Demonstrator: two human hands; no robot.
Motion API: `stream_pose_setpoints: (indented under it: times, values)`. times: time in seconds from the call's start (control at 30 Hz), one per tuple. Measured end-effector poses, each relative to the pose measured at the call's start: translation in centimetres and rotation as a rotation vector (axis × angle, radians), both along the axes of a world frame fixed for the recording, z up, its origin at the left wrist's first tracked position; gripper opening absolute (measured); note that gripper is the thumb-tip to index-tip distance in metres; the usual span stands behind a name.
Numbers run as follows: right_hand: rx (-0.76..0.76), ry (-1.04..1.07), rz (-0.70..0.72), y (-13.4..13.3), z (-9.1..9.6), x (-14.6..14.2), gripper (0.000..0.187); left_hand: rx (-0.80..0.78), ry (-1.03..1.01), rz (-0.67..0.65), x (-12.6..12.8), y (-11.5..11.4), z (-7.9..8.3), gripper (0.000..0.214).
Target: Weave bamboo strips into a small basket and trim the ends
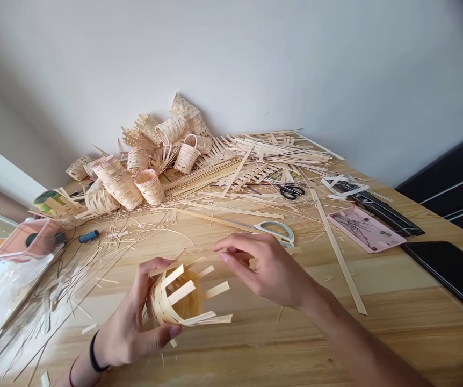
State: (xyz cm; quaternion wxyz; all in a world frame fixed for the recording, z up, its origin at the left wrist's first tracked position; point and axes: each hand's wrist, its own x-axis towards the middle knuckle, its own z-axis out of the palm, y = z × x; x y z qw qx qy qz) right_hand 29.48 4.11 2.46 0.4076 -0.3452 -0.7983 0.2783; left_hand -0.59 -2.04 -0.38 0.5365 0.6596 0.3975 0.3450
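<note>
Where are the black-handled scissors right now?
The black-handled scissors lie right of centre in the head view, at the near edge of the pale, flat strip pile, beyond the white-handled scissors and the bare right hand.

A pale wall (263,64) backs the wooden table (288,346).

Black phone (449,274) on surface (275,349), right side. Pink tray (395,241) just beside, thin wires (350,223) inside. Left: pink container (17,241), blue cylinder (88,236) near.
</note>
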Motion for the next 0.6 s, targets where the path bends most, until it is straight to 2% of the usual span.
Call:
stream_pose_setpoints:
  times: [0.13, 0.33, 0.6]
  values:
    - [-0.021, 0.048, 0.015, -0.24, 0.43, -0.02, 0.018, 0.041, 0.013, 0.025, 0.21, 0.01, 0.22, 0.083]
    - [-0.067, 0.073, 0.053, -0.62, 0.46, -0.23, 0.015, 0.010, 0.045, 0.044, 0.04, 0.04, 0.16, 0.089]
    - [-0.139, 0.104, 0.053, -0.56, 0.34, -0.31, 0.014, 0.136, 0.141, 0.094, -0.19, -0.03, -0.35, 0.089]
